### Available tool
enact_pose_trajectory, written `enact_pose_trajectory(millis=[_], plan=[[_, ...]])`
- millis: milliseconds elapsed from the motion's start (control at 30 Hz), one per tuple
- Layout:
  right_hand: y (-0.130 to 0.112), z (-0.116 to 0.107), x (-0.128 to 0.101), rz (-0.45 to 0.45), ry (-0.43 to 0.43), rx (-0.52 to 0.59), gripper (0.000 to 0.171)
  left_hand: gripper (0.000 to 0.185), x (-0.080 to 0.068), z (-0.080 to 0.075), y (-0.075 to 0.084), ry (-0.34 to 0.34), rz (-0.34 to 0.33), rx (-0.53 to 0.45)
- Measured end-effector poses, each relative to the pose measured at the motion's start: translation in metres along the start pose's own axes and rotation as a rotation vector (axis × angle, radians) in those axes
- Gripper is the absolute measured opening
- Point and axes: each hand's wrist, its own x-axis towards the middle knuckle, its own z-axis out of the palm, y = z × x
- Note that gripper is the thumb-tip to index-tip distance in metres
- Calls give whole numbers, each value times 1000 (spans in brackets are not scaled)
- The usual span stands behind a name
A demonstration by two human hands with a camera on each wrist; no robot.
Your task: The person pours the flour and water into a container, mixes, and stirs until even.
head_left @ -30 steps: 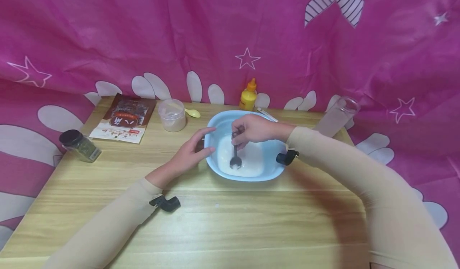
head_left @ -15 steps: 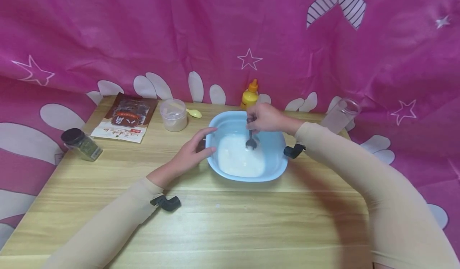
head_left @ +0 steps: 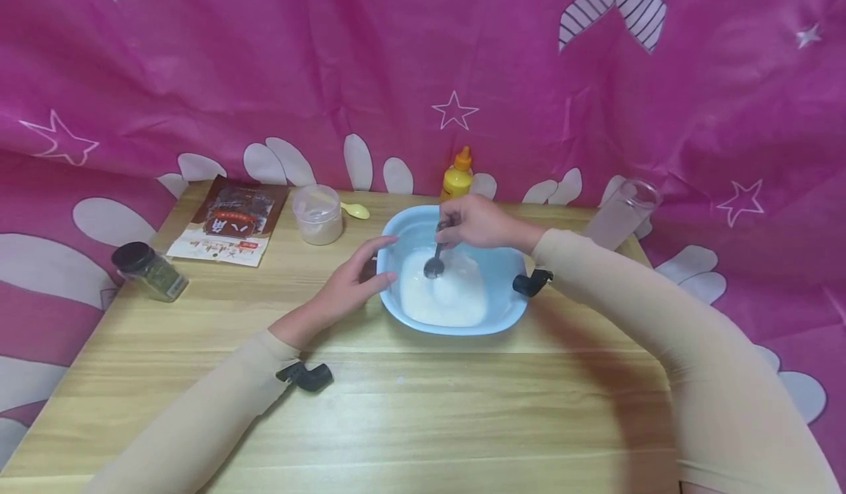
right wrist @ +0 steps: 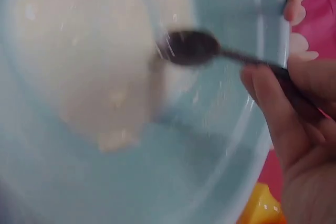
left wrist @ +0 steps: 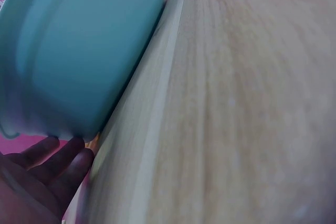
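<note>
A light blue bowl [head_left: 505, 310] with a white runny mixture [head_left: 446, 299] stands on the wooden table [head_left: 423, 413]. My right hand [head_left: 479, 222] hovers over the bowl's far side and pinches the handle of a dark metal spoon [head_left: 434, 264], whose tip dips into the mixture. The right wrist view shows the spoon [right wrist: 194, 48] over the mixture [right wrist: 94, 51] and the bowl's wall [right wrist: 184, 182]. My left hand [head_left: 357, 277] holds the bowl's left side, thumb at the rim, fingers along the outer wall. Its fingers [left wrist: 58, 156] lie by the bowl [left wrist: 79, 61] in the left wrist view.
At the back left lie a brown packet [head_left: 228, 219], a clear tub of powder [head_left: 319, 213] and a small yellow spoon [head_left: 357, 210]. A black-lidded jar [head_left: 148, 270] sits at the left edge. A yellow squeeze bottle [head_left: 457, 175] and a glass [head_left: 621, 215] stand behind the bowl.
My right hand has carried the spoon round in the mixture: from the front left of the bowl to the back right, then to the back middle. The left hand has stayed put.
</note>
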Motion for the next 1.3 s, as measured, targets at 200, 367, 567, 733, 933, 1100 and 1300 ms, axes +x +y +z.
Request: enact_pose_trajectory(millis=[200,367,567,733,933,1100,1300], plan=[[6,-8,-7,-78,100,-195,11,65,1,0,-1,-2,8,8],[9,-12,-16,-124,42,-332,15,65,0,0,0,-1,12,3],[1,-13,-29,-97,-66,-400,19,65,-1,0,-1,0,19,4],[-7,-11,-33,-79,-130,-292,17,65,-2,-1,-1,8,16,4],[-1,-12,-31,-28,-90,-156,23,65,-2,0,-2,7,24,-1],[3,-10,-34,29,-227,40,23,65,-1,0,-1,7,33,1],[5,-8,-29,31,-156,119,20,65,-1,1,-1,11,30,3]])
